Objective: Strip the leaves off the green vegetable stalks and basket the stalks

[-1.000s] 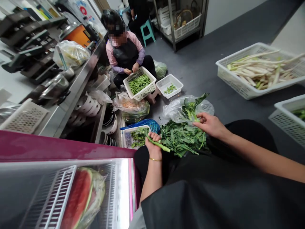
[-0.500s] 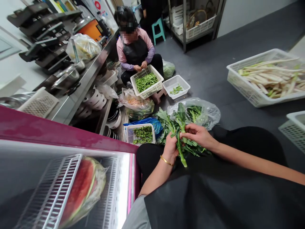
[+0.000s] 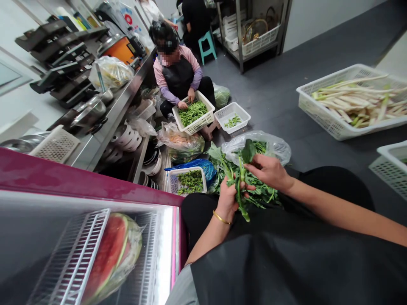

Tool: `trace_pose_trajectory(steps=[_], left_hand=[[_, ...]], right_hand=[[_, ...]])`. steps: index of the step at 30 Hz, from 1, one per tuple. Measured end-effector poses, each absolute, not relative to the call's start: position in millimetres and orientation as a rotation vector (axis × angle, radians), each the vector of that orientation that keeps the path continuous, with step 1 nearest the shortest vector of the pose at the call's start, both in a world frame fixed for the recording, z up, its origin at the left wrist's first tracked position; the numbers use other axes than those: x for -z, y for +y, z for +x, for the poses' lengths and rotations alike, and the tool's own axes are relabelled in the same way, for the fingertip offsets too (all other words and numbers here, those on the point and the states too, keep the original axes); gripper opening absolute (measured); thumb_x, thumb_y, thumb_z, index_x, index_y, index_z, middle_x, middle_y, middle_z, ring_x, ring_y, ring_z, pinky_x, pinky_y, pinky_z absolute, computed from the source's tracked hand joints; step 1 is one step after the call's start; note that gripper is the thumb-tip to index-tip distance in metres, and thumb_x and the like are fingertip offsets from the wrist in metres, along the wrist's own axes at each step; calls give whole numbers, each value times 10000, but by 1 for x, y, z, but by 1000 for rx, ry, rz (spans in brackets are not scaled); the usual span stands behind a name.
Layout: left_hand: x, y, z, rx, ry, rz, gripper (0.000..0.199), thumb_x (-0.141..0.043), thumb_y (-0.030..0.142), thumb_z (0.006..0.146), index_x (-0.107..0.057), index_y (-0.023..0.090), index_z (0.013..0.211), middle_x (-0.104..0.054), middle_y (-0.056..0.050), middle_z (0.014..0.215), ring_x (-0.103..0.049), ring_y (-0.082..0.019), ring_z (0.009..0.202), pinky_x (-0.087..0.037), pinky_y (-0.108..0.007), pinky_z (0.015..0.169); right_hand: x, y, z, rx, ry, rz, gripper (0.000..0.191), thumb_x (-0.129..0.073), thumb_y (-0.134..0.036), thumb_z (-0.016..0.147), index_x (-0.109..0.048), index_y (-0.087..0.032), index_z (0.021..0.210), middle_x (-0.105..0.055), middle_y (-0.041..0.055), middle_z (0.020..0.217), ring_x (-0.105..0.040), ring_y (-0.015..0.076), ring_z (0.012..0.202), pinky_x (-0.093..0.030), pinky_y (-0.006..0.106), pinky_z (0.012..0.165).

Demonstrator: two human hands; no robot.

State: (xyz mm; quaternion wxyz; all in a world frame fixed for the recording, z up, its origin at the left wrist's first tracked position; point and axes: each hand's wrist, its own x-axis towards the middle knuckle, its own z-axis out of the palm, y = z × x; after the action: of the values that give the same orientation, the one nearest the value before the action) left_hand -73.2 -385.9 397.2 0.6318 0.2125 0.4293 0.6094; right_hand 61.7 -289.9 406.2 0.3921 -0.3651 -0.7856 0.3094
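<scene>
My left hand [image 3: 228, 195], a gold bangle at its wrist, is closed around a green leafy vegetable stalk [image 3: 242, 203] that hangs down past the palm. At the upper end of the stalk, my right hand [image 3: 270, 170] pinches a dark green leaf [image 3: 248, 151] between thumb and fingers. Whether that leaf is still joined to the stalk I cannot tell. More leafy greens [image 3: 260, 192] lie in a heap beneath and behind both hands. A clear plastic bag [image 3: 280, 148] with greens in it lies just beyond.
A white basket [image 3: 170, 180] of picked greens stands left of my hands, beside a blue bag [image 3: 208, 169]. Ahead sits a co-worker [image 3: 178, 72] with a basket of green pods [image 3: 208, 120]. An open fridge [image 3: 159, 254] holding cut watermelon is at my left; a crate [image 3: 333, 127] of pale stalks stands right.
My right hand has moved up from the stalk to the leaf at its top. The left hand keeps its hold, with some fingers loosened. The co-worker's hands have lowered into the pod basket.
</scene>
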Motion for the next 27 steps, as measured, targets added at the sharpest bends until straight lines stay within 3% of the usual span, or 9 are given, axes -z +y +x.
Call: trace_pose_trajectory(steps=[3, 6, 9, 12, 16, 18, 20, 24, 27], left_hand=[[-393, -380, -71, -1488, 941, 394, 328, -772, 254, 600, -524, 168, 798, -537, 45, 601, -489, -62, 442, -304, -174, 406], [-389, -376, -73, -1567, 913, 331, 299, -758, 261, 609, -526, 155, 765, -515, 52, 562, -439, -40, 411, -300, -166, 395], [-388, -377, -81, -1492, 870, 345, 304, -749, 285, 601, -539, 141, 767, -592, 1, 607, -472, -54, 414, -298, -172, 387], [-387, -378, -87, -1412, 787, 337, 342, -749, 308, 580, -536, 151, 796, -617, -13, 609, -459, -55, 390, -264, -174, 371], [-388, -379, -86, -1308, 747, 379, 403, -766, 337, 560, -530, 156, 833, -608, -13, 598, -458, -70, 385, -252, -188, 364], [-388, -379, -81, -1381, 833, 414, 411, -767, 330, 593, -527, 167, 883, -616, -6, 638, -478, -73, 401, -275, -188, 379], [-389, -379, -76, -1489, 937, 416, 387, -759, 308, 631, -513, 184, 902, -620, 5, 665, -489, -70, 413, -289, -184, 394], [-389, -374, -71, -1648, 948, 299, 349, -773, 263, 599, -480, 177, 769, -552, 43, 605, -465, -45, 437, -314, -175, 430], [-390, -371, -82, -1626, 903, 241, 358, -777, 281, 580, -454, 173, 692, -481, 59, 565, -392, -26, 421, -293, -176, 420]], right_hand=[[-392, -308, 56, -381, -2109, -760, 299, -463, -349, 904, -617, -191, 703, -572, 66, 654, -531, 157, 620, -406, 275, 592], [-382, -317, 63, -441, -2226, -598, 280, -447, -316, 919, -685, -198, 830, -603, 67, 724, -542, 142, 637, -418, 261, 596], [-386, -306, 81, -910, -2269, -535, 284, -569, -409, 867, -680, -202, 1027, -629, 61, 838, -581, 140, 703, -464, 257, 632], [-398, -286, 87, -1565, -2038, -604, 522, -653, -526, 773, -597, -187, 1166, -642, 56, 886, -616, 153, 703, -491, 258, 582], [-404, -276, 62, -1875, -1532, -736, 459, -619, -612, 752, -603, -162, 845, -589, 25, 633, -549, 137, 509, -395, 235, 408], [-401, -279, 47, -1726, -1555, -845, 423, -606, -575, 785, -544, -177, 654, -507, 3, 493, -459, 118, 416, -346, 246, 380], [-398, -285, 36, -1342, -1705, -939, 406, -561, -510, 845, -518, -190, 599, -507, 16, 487, -464, 129, 437, -378, 267, 433], [-393, -302, 32, -441, -2077, -660, 268, -462, -333, 918, -604, -173, 757, -563, 54, 639, -529, 157, 591, -406, 276, 563], [-380, -315, 50, -282, -2254, -369, 263, -408, -269, 943, -617, -167, 820, -527, 28, 613, -493, 139, 559, -375, 264, 543]])
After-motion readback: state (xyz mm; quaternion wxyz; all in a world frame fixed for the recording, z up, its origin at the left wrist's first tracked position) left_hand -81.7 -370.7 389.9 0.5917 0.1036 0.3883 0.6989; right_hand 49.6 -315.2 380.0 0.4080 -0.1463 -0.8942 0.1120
